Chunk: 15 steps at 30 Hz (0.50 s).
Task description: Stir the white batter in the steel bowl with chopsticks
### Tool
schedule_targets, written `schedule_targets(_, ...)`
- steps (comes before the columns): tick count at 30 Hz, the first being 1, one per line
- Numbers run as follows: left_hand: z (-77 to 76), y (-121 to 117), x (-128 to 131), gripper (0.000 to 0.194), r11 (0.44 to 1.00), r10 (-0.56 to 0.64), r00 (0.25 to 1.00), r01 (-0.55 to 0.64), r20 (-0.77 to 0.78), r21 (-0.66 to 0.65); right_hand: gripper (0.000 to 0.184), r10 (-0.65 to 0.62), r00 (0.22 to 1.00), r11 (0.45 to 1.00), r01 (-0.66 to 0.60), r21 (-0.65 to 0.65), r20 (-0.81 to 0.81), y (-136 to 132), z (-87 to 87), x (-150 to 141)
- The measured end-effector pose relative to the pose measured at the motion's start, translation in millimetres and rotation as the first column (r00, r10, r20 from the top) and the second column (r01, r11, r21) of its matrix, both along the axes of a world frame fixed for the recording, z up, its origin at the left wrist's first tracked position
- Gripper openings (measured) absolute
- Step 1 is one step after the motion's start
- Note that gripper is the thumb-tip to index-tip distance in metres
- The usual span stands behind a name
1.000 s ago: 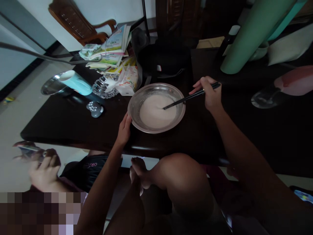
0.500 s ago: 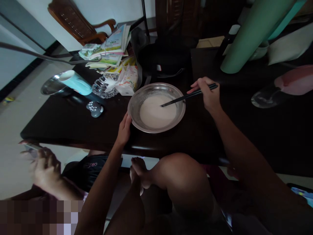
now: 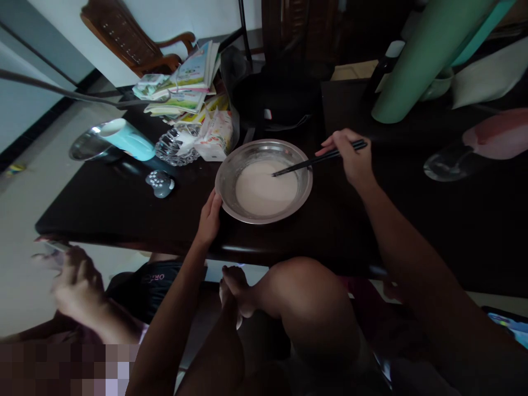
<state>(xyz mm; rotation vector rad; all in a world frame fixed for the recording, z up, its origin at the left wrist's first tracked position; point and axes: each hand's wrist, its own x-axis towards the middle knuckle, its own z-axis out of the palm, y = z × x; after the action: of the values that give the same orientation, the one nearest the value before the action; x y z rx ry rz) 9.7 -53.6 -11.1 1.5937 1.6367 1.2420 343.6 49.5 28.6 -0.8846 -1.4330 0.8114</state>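
A wide metal bowl (image 3: 225, 190) stands near the front edge of the dark table, with a pale, milky batter (image 3: 264, 192) in it. My left hand (image 3: 210, 215) grips the bowl's left side at the rim; some of its fingers are hidden behind the wall. In my right hand (image 3: 350, 157) I hold a pair of dark chopsticks (image 3: 307, 163), slanting down to the left. Their tips touch the batter's surface right of the middle.
Left of the bowl are a glass dish (image 3: 177, 146), a tissue pack (image 3: 215, 137), a light-blue cup (image 3: 127, 139) and a grey gadget (image 3: 160, 183). A green cylinder (image 3: 424, 66) and a pink-and-clear bottle (image 3: 466, 148) are at right. Another person's hands (image 3: 78, 280) hold a phone at lower left.
The chopstick tips have shifted very slightly up and to the right in the batter. My left hand and the bowl have stayed in place.
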Motion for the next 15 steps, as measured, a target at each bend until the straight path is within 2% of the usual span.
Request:
schedule_targets(3,0.3,-0.7,0.3,0.063,1.000,0.006,1.000,-0.006,0.004,-0.007,0.038,0.022,0.998,1.000,-0.023,-0.018,-0.061,1.3,-0.2,2.2)
schedule_targets(7,0.6,-1.1,1.0,0.062,1.000,0.006,1.000,-0.006,0.003,-0.005,0.038,0.197,0.977,0.978,-0.189,-0.084,0.088,-11.4,1.0,-13.1)
schedule_targets(9,1.2,-1.2,1.3,0.062,1.000,0.017,1.000,-0.017,-0.008,-0.005,0.036,0.239,0.957,0.970,-0.230,-0.076,0.163,-16.0,2.1,-18.7)
schedule_targets(12,2.5,-1.6,1.9,0.063,1.000,0.016,1.000,-0.016,-0.017,-0.009,0.034,0.164,0.970,0.986,-0.164,-0.017,0.178,-13.7,2.9,-15.3)
schedule_targets(15,3.5,-1.9,2.4,0.062,1.000,0.004,1.000,-0.004,-0.009,-0.014,0.035,0.034,0.997,0.999,-0.033,-0.019,0.074,-4.9,3.1,-3.2)
